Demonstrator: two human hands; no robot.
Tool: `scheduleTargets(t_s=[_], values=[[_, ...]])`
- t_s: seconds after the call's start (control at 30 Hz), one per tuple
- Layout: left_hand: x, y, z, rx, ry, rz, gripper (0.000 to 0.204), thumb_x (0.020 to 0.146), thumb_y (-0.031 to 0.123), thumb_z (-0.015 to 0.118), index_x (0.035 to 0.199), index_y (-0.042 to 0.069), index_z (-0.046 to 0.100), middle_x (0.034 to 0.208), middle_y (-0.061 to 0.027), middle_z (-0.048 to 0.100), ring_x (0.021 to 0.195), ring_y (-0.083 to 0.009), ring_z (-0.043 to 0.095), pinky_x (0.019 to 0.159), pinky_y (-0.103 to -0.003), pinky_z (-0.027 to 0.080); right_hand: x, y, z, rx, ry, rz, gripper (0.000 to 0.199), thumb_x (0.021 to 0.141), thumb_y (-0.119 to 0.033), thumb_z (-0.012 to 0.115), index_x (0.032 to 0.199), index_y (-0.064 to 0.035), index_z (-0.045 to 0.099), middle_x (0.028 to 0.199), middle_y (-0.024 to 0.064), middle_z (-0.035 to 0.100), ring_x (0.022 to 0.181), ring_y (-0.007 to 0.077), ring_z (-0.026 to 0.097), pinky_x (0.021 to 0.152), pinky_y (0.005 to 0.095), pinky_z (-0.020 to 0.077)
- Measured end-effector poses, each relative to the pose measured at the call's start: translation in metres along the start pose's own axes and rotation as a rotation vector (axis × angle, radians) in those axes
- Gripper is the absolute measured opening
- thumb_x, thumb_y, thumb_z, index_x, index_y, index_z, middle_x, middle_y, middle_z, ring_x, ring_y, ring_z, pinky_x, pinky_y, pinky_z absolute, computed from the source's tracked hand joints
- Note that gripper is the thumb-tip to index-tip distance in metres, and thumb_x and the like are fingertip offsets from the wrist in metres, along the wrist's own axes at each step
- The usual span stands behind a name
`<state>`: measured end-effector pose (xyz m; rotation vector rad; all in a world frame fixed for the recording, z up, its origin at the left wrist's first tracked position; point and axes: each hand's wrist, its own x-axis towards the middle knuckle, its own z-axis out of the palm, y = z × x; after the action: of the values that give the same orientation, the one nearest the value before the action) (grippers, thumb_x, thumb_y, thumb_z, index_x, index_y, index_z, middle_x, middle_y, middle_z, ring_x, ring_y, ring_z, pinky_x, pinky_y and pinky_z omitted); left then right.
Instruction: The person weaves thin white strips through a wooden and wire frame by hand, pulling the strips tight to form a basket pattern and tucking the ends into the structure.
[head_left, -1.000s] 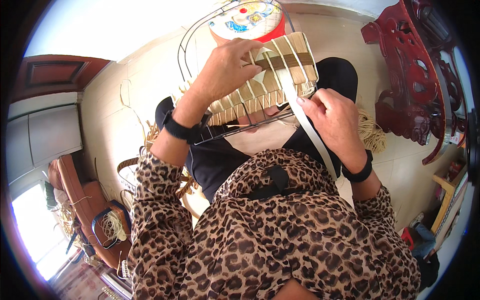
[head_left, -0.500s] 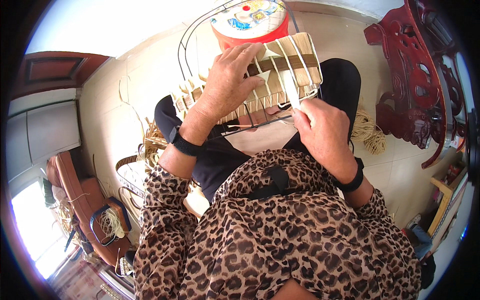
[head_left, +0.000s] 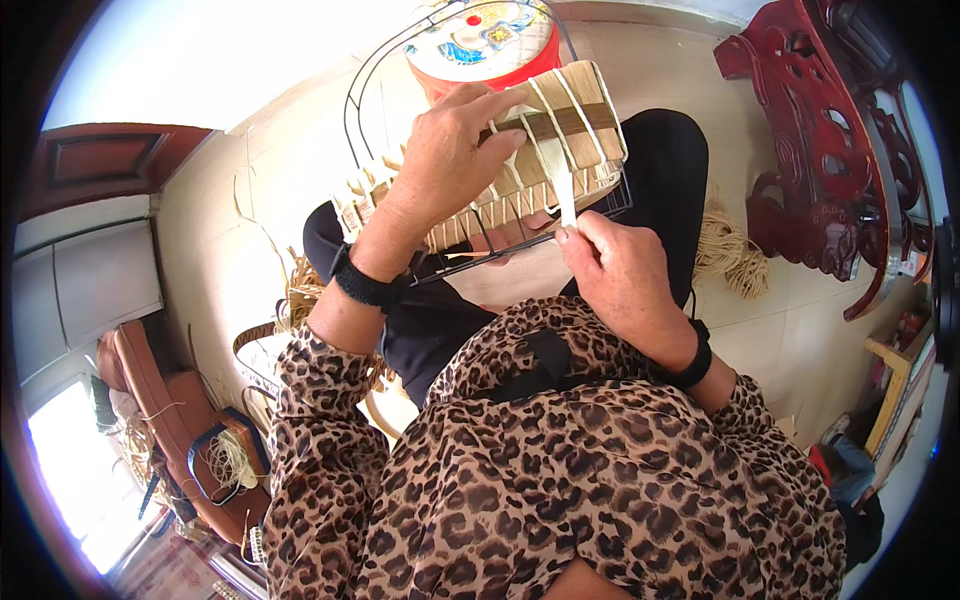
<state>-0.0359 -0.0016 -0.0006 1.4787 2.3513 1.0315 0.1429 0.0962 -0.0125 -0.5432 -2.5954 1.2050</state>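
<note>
Across my lap lies a box-shaped woven piece (head_left: 583, 84) on a black wire frame, its tan side crossed by a dark brown band (head_left: 572, 122) and several cream cords. My left hand (head_left: 455, 150) rests on its top, index finger stretched out and thumb apart, both touching the surface. At the near edge, my right hand (head_left: 622, 265) pinches the lower end of a flat whitish strip (head_left: 566, 198) between thumb and fingers. The strip runs up beneath the cords. Part of the piece is hidden under my left hand and forearm.
A red round container with a patterned lid (head_left: 480, 45) stands just beyond the piece. Bundles of straw-coloured cord (head_left: 730, 250) lie on the floor at right, beside carved dark red furniture (head_left: 810, 150). A brown bench (head_left: 165, 400) stands at left with a blue-rimmed basket.
My right hand has drawn slightly toward me with the strip, so more of the strip shows. My left hand stays on the piece. The whole view has shifted a little.
</note>
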Motion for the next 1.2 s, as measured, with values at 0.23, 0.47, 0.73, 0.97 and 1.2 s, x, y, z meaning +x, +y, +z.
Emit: scheduleTargets(t_s=[0.23, 0.47, 0.73, 0.97, 1.2], values=[[0.014, -0.006, 0.015, -0.081, 0.065, -0.143, 0.018, 0.085, 0.009, 0.061, 0.101, 0.007, 0.069, 0.093, -0.0084, 0.066, 0.077, -0.0111, 0.060, 0.068, -0.025, 0.049, -0.001, 0.002, 0.009, 0.064, -0.048, -0.003, 0.019, 0.085, -0.020, 0.058, 0.075, -0.0036, 0.056, 0.060, 0.0187, 0.056, 0.058, 0.0370, 0.058, 0.052, 0.0449, 0.0448], [0.008, 0.001, 0.015, 0.073, 0.139, -0.070, 0.024, 0.080, 0.003, 0.061, 0.101, 0.011, 0.069, 0.100, -0.0120, 0.064, 0.091, -0.0219, 0.060, 0.079, -0.033, 0.048, -0.008, 0.005, -0.002, 0.198, -0.111, -0.004, 0.014, 0.085, -0.015, 0.057, 0.080, -0.0015, 0.056, 0.065, 0.0185, 0.057, 0.058, 0.0365, 0.057, 0.051, 0.0427, 0.0430], [-0.013, 0.022, 0.029, 0.437, 0.107, 0.264, 0.040, 0.069, -0.002, 0.058, 0.105, 0.014, 0.066, 0.126, -0.0182, 0.047, 0.119, -0.0377, 0.043, 0.093, -0.046, 0.038, -0.021, 0.007, -0.034, 0.379, -0.233, 0.038, 0.009, 0.085, -0.008, 0.055, 0.083, 0.0003, 0.056, 0.066, 0.0178, 0.058, 0.055, 0.0324, 0.056, 0.050, 0.0364, 0.0425], [-0.020, 0.023, 0.029, 0.394, 0.153, 0.253, 0.039, 0.068, 0.000, 0.061, 0.105, 0.011, 0.065, 0.122, -0.0182, 0.049, 0.117, -0.0370, 0.045, 0.092, -0.046, 0.039, -0.031, 0.012, -0.090, 0.435, -0.390, 0.246, 0.013, 0.089, -0.009, 0.051, 0.081, 0.0006, 0.056, 0.061, 0.0043, 0.060, 0.052, 0.0092, 0.057, 0.048, 0.0229, 0.0452], [-0.019, 0.024, 0.042, 0.328, 0.274, 0.338, 0.027, 0.065, 0.006, 0.064, 0.092, 0.004, 0.063, 0.106, -0.0148, 0.055, 0.107, -0.0317, 0.049, 0.084, -0.043, 0.041, -0.028, 0.004, -0.108, 0.869, -0.543, 0.396, 0.024, 0.093, -0.021, 0.049, 0.081, -0.0012, 0.053, 0.065, 0.0060, 0.060, 0.055, 0.0107, 0.056, 0.054, 0.0230, 0.0454]])
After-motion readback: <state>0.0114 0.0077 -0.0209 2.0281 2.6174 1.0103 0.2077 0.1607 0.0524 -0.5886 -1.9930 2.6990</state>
